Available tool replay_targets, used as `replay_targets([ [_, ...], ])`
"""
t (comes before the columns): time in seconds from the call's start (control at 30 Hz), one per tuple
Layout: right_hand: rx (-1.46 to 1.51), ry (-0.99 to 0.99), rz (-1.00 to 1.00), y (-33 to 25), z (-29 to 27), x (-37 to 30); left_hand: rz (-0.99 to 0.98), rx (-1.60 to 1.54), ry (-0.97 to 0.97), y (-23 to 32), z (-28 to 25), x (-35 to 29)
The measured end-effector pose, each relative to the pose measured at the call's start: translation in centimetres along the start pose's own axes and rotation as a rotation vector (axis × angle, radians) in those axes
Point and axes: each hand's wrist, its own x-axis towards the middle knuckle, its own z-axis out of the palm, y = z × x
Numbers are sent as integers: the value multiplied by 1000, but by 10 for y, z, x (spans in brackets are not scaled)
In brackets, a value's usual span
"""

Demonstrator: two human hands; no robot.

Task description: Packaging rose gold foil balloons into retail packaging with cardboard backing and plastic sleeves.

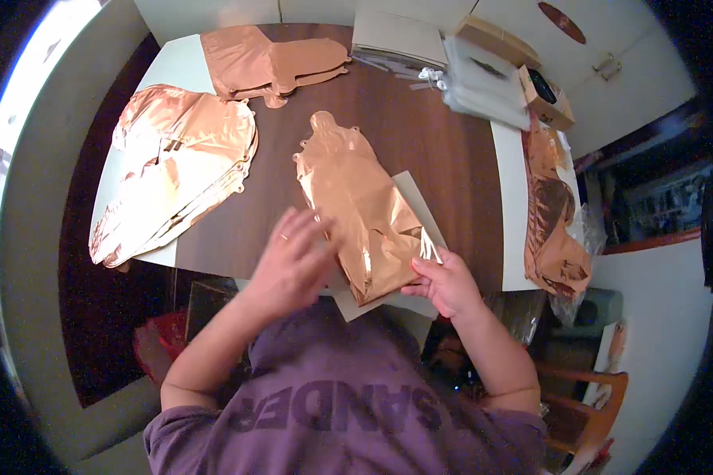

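Note:
A flat rose-gold foil balloon point(345, 186) lies in front of me, folded over a pale card point(414, 198) whose edges stick out on the right and at the bottom. My right hand point(444, 283) grips the balloon's lower right corner, thumb on top and fingers underneath. Slightly blurred, my left hand point(293, 257) is at the balloon's left edge with its fingers apart and nothing visible in them. Whether its fingertips touch the foil I cannot tell. Small tabs stand out along the balloon's upper edges.
More flat foil balloons lie in a stack point(186, 162) at the left and another pile point(273, 63) at the far left of the brown table point(467, 198). At the back right are clear plastic sleeves point(483, 79) and an open box point(547, 99). Crumpled foil point(550, 214) hangs along the right edge.

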Motion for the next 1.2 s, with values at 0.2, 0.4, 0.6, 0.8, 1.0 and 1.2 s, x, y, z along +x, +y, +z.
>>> replay_targets([
  [0.2,-67,21,0,-5,-7,2,-19,-18,-111,18,26,-3],
  [0.4,-1500,385,-451,-37,-16,-9,-18,17,-92,18,26,-6],
  [0.6,-1685,55,-1156,-23,-12,11,-21,-118,166,29,21,-21],
  [0.8,-1751,-63,-1007,-1,-17,25,80,-109,99,51,20,-20],
  [1.0,-1759,124,-999,8,-16,24,119,-40,7,43,35,-4],
  [1.2,-1513,333,-1189,19,-14,12,-25,-46,84,41,32,-16],
])
